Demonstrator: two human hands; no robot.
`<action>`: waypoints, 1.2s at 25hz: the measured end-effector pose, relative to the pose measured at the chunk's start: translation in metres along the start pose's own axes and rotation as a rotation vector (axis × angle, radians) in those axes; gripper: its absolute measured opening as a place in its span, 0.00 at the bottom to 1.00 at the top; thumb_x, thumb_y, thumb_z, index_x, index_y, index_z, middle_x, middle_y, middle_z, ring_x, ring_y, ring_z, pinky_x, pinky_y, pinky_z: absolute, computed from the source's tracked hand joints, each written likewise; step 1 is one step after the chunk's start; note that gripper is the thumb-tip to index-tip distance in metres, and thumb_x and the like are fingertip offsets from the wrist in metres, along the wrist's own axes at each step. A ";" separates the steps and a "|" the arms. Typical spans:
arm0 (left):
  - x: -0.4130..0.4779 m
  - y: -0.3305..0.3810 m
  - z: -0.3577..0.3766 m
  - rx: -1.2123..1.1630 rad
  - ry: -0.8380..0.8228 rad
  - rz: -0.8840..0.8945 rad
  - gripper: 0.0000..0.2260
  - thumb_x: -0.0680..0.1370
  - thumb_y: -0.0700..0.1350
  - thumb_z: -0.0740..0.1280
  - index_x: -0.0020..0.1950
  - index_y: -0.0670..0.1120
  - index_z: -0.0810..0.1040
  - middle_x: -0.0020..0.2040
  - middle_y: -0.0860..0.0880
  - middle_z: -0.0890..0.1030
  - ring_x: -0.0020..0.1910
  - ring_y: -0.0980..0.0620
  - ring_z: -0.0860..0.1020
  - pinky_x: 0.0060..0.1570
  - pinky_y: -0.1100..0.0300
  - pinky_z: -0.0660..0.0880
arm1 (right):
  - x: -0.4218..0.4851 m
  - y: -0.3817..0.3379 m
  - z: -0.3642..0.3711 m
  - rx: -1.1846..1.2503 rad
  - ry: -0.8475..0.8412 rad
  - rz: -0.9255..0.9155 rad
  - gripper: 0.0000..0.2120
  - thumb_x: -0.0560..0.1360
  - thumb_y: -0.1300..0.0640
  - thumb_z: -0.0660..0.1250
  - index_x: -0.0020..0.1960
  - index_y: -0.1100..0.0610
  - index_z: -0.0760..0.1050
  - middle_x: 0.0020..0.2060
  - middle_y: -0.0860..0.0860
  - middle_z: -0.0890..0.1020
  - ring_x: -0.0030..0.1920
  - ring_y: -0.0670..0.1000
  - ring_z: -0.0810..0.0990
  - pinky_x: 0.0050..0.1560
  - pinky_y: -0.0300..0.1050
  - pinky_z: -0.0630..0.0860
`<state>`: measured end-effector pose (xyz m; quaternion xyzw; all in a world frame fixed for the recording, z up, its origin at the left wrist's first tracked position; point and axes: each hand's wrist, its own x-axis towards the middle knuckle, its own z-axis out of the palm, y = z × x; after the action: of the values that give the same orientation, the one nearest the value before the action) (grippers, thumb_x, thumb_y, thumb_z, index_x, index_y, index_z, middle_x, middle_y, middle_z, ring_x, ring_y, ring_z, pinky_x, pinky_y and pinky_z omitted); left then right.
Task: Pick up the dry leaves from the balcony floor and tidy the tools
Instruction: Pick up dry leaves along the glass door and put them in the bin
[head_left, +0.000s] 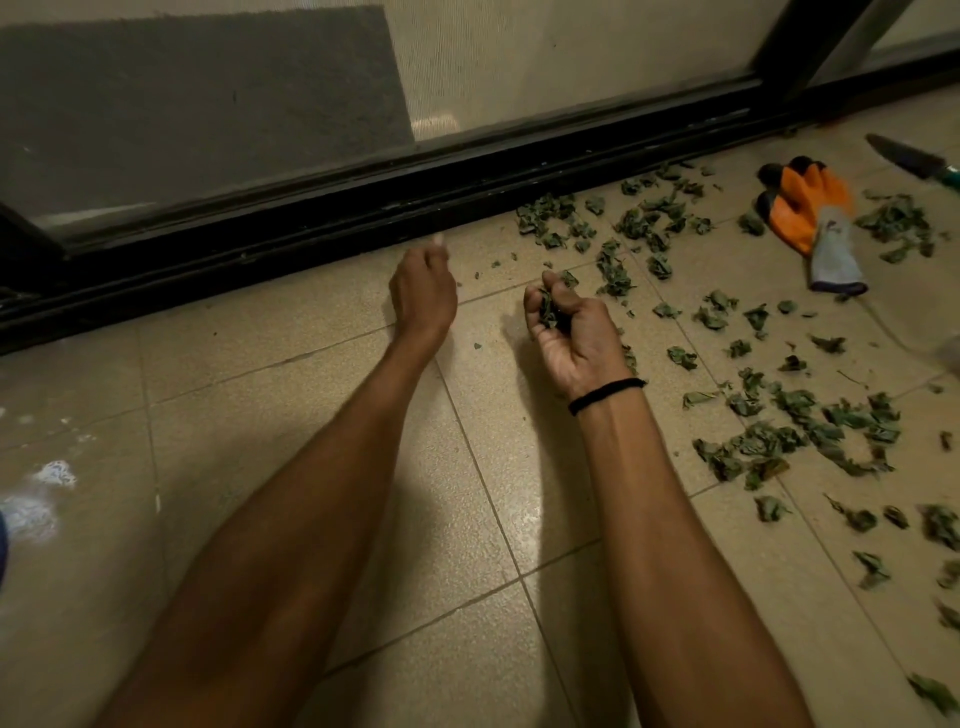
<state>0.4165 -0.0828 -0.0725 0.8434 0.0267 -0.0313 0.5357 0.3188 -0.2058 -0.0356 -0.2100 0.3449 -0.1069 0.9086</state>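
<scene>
Two bare forearms reach out from the near edge over the tiled balcony floor (311, 467), which fills most of what I see from here. The right grip (569, 332) is turned palm up, fingers curled in, clenched around a small wad of dry leaves (549, 312) held just above the tiles. The left grip (423, 296) sits a little to its left with its back up and its fingers pointing toward the far side. They are blurred, and I cannot tell whether they pinch anything or hang loose. Along the far side runs a sliding door (519, 78) of pale screen or glass, with a grey mat (208, 93) showing dimly behind it, and below it a black door track (363, 208) slanting across the floor. The rest of the scattered leaves (810, 436) lie on the tiles to the right of the hands. One loose patch sits far, by the track, and a thicker one lies nearer, with stray bits between. At the far right an orange and grey glove (810, 218) lies flat among them, fingers toward the track. Just beyond the glove is a tool (906, 156) with a dark pointed blade and a green handle, cut off by the edge. A thin black band (605, 394) circles the right wrist.
</scene>
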 end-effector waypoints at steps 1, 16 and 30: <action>0.002 0.003 -0.007 -0.194 -0.008 -0.135 0.17 0.85 0.53 0.57 0.49 0.44 0.79 0.39 0.49 0.81 0.32 0.55 0.77 0.30 0.57 0.72 | -0.003 0.002 0.000 -0.018 -0.008 0.005 0.07 0.80 0.68 0.58 0.54 0.67 0.74 0.53 0.62 0.74 0.47 0.54 0.78 0.49 0.42 0.81; -0.063 0.073 -0.201 -0.567 0.002 -0.416 0.13 0.79 0.44 0.60 0.34 0.49 0.69 0.25 0.53 0.64 0.21 0.55 0.56 0.23 0.66 0.51 | -0.097 0.096 0.130 -0.240 -0.199 0.160 0.09 0.80 0.64 0.57 0.43 0.61 0.73 0.38 0.55 0.75 0.35 0.50 0.75 0.34 0.37 0.75; -0.149 0.070 -0.534 0.079 0.407 -0.453 0.11 0.80 0.46 0.58 0.42 0.42 0.74 0.36 0.43 0.75 0.30 0.48 0.73 0.34 0.61 0.71 | -0.316 0.273 0.292 -0.385 -0.842 0.767 0.26 0.80 0.45 0.57 0.68 0.63 0.71 0.63 0.62 0.77 0.59 0.60 0.80 0.63 0.52 0.75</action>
<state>0.2867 0.3689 0.2292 0.8250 0.3194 0.0189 0.4657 0.2953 0.2338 0.2208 -0.2555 0.0195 0.3853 0.8865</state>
